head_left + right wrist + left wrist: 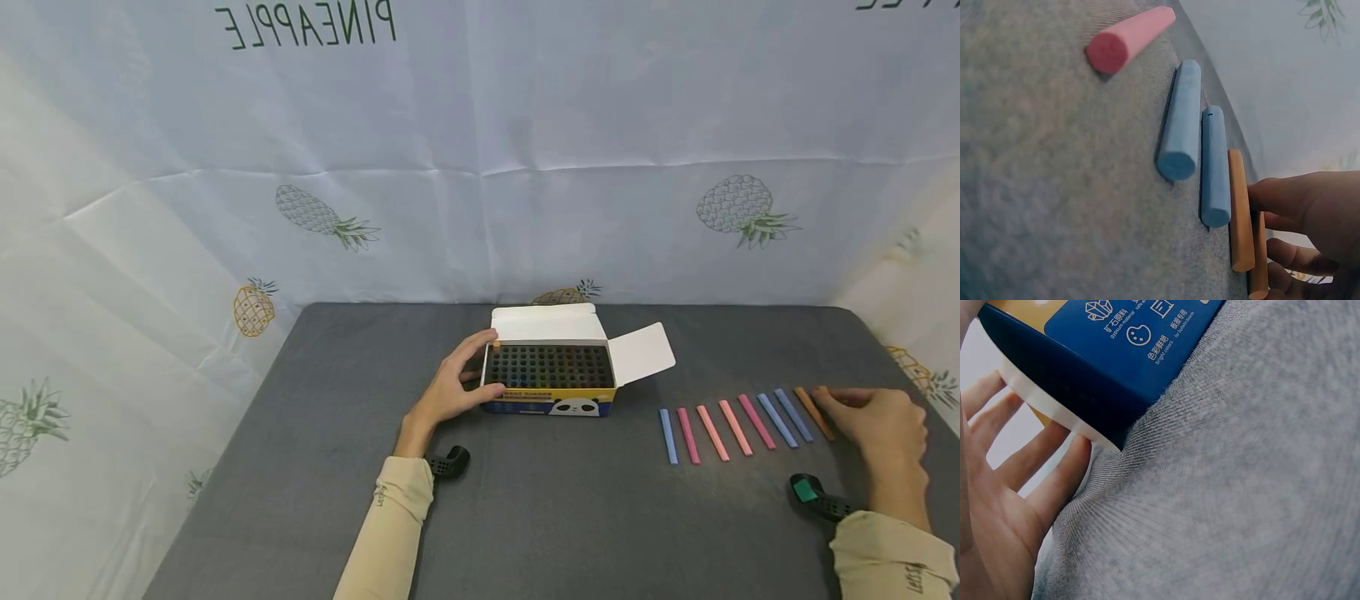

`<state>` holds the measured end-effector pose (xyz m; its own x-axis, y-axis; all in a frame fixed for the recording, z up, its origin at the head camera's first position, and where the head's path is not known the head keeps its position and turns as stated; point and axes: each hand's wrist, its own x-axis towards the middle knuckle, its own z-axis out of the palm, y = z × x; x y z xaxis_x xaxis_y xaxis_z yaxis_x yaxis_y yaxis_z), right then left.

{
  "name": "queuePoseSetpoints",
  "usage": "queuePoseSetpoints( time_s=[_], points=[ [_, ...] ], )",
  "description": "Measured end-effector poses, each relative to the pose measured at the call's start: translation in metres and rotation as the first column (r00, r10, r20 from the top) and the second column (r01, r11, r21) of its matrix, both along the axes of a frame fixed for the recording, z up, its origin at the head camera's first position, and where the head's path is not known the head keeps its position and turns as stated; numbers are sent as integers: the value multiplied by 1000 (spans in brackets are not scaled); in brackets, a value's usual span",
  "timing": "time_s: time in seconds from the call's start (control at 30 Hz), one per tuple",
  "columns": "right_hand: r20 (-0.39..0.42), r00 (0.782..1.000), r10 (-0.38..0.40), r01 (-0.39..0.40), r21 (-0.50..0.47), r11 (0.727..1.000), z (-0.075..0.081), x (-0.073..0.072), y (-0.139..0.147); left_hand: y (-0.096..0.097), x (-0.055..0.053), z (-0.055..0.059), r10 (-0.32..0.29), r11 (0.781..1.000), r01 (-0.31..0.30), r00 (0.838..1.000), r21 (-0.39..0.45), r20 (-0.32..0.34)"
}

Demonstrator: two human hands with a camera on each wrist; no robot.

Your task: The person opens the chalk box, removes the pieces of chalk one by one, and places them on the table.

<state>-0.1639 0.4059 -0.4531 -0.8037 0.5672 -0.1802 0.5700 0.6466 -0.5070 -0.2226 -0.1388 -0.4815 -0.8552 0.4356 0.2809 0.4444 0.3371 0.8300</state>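
In the head view, an open chalk box (575,406) with a yellow and blue front stands at the table's middle. Its insert has rows of dark holes, and an orange chalk end shows at the rear left corner. My left hand (459,375) grips the box's left end, thumb at the front; in the left wrist view, fingers (1035,453) lie behind a side flap. To the right, my right hand (885,425) pinches an orange chalk stick (1259,262), partly hidden by the fingers. Beside it lies another orange chalk stick (813,414), ending a row of sticks.
The row continues leftward with blue (777,421), magenta (756,422) and pink chalk sticks (712,433), several in all, spaced apart on the grey tabletop (562,508). The box's white lid (546,323) and right flap (642,352) stand open. A pineapple-print curtain (480,233) hangs behind.
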Motion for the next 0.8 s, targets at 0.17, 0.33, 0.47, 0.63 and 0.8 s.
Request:
queuePoseSetpoints(
  time_s=[0.17,0.33,0.47,0.63,0.8],
  points=[
    [8,1000,-20,21,-24,999,-3,0,3,0,1,0,6,1000,-6,1000,-4,6],
    [-5,999,-33,32,-34,999,-7,0,5,1,1,0,5,1000,-5,1000,1,10],
    [-24,998,-59,57,-68,996,-4,3,2,0,0,-1,7,1000,-7,1000,2,9],
    [-103,990,-99,86,-131,988,6,9,-9,1,1,-1,7,1000,-8,1000,8,6],
    [-212,972,-101,74,-134,988,6,2,-9,1,0,-1,4,1000,-4,1000,10,1]
  ],
)
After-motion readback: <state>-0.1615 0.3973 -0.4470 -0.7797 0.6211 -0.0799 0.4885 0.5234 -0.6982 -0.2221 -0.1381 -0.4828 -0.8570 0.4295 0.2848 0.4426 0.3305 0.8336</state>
